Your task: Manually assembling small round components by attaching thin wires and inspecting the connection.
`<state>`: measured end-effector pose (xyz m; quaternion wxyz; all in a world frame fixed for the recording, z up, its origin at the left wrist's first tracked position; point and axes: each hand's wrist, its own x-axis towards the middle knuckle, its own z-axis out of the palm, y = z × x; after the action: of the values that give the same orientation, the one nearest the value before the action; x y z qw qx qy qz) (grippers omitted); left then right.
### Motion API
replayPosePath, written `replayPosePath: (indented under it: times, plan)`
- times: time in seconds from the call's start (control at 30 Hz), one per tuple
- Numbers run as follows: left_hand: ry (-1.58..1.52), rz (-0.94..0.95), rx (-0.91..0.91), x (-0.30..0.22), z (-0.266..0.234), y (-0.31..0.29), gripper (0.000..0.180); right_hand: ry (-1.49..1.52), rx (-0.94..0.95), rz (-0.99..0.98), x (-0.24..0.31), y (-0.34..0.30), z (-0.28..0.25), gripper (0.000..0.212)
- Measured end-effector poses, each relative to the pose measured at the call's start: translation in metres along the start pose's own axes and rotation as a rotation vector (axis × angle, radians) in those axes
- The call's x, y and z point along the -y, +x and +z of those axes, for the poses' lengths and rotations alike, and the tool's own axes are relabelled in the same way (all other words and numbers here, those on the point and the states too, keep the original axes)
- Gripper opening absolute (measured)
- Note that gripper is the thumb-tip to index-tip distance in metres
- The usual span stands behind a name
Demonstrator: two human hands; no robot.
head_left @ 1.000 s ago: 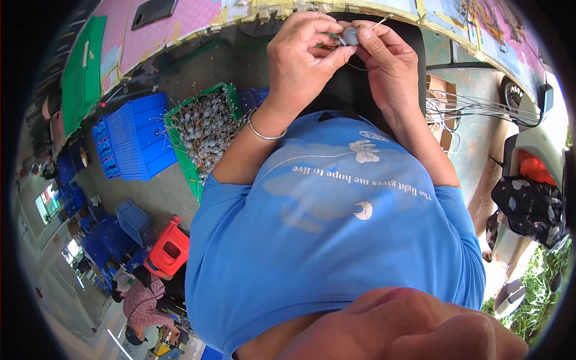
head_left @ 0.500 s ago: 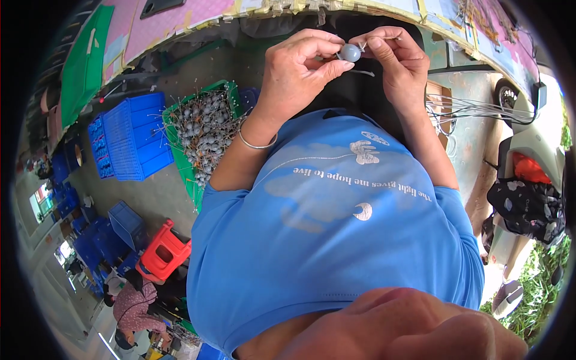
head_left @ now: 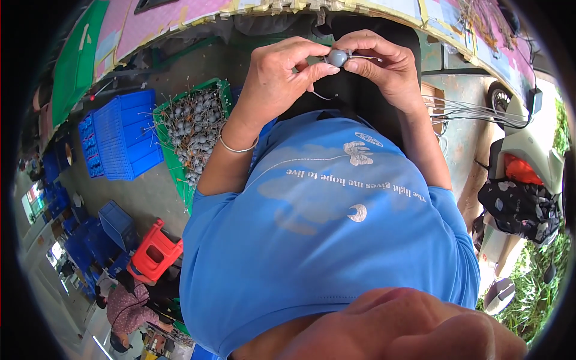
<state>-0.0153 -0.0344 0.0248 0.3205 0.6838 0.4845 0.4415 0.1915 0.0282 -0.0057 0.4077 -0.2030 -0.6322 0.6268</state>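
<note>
Between my two hands, near the table edge, is a small glossy grey ball (head_left: 337,58) with thin wires. My left hand (head_left: 279,72) pinches its left side between thumb and forefinger. From the other side, the thumb and forefinger of my right hand (head_left: 384,67) are closed on the ball's right end, where a thin pale wire (head_left: 367,58) sticks out past the fingers. Another thin wire (head_left: 324,96) hangs below the ball. The ball's far side and the exact wire joint are hidden by the fingertips.
A green crate (head_left: 225,90) heaped with similar wired grey balls (head_left: 195,129) stands at left. Beside it are a blue crate (head_left: 129,135) and a red stool (head_left: 155,255). The tape-edged table (head_left: 204,9) lies ahead. Cables (head_left: 462,111) and a scooter (head_left: 522,144) are at right.
Both hands have shifted slightly left and down with the ball. My right fingers have closed in against the ball's right side, where a small gap showed before.
</note>
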Motion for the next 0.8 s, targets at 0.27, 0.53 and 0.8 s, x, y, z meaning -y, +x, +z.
replayPosePath:
  times: [0.27, 0.53, 0.8]
  plan:
    - [-0.007, 0.037, -0.036, 0.008, 0.007, 0.008, 0.019, 0.032, 0.041, 0.045, -0.008, 0.015, -0.013, 0.021]
    - [-0.051, -0.008, -0.002, 0.011, 0.008, 0.021, 0.016, 0.339, 0.135, 0.136, -0.045, 0.028, -0.035, 0.017]
    - [0.136, 0.083, -0.086, 0.024, 0.012, 0.031, 0.018, 0.348, -0.191, 0.098, -0.046, 0.022, -0.025, 0.016]
